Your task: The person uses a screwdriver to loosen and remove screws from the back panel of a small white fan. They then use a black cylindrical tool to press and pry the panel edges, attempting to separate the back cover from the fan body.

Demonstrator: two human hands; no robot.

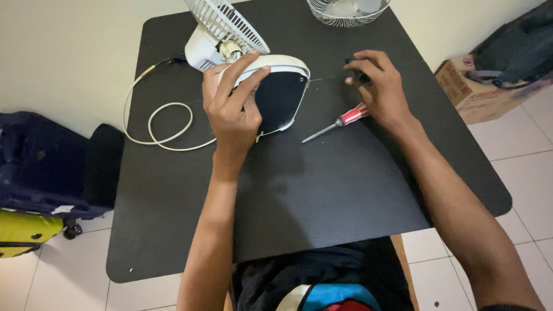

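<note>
Under the fingers of the left hand [232,109] lies the base of a small white fan [271,92], tipped on its side on the black surface [322,190], its dark underside facing up toward the camera. The left fingers are spread and curled over the near-left edge of that base, holding it steady. The fan's grille [227,20] sits beyond the fingertips, toward the far edge, and its white cord [158,124] loops to the left of the wrist.

The right hand [377,86] rests to the right of the fan, fingers bent and close together over a small dark piece [354,72]; whether they pinch it or only touch it I cannot tell. Just below those fingers, partly under the palm, lies a screwdriver [337,122] with a red handle. Its long axis runs slantwise, handle up-right beneath the hand, tip pointing down-left toward the fan's base. The right hand is plainly the nearer one to it; the left is well apart, across the base.

Past the right fingers, at the far edge, stands a wire guard [348,12]. Off the surface to the right, on the tiled floor, sits a brown cardboard box [469,92] with a small red mark, a dark bag [512,49] on top of it. To the left stand dark luggage and a yellow bag [26,230].
</note>
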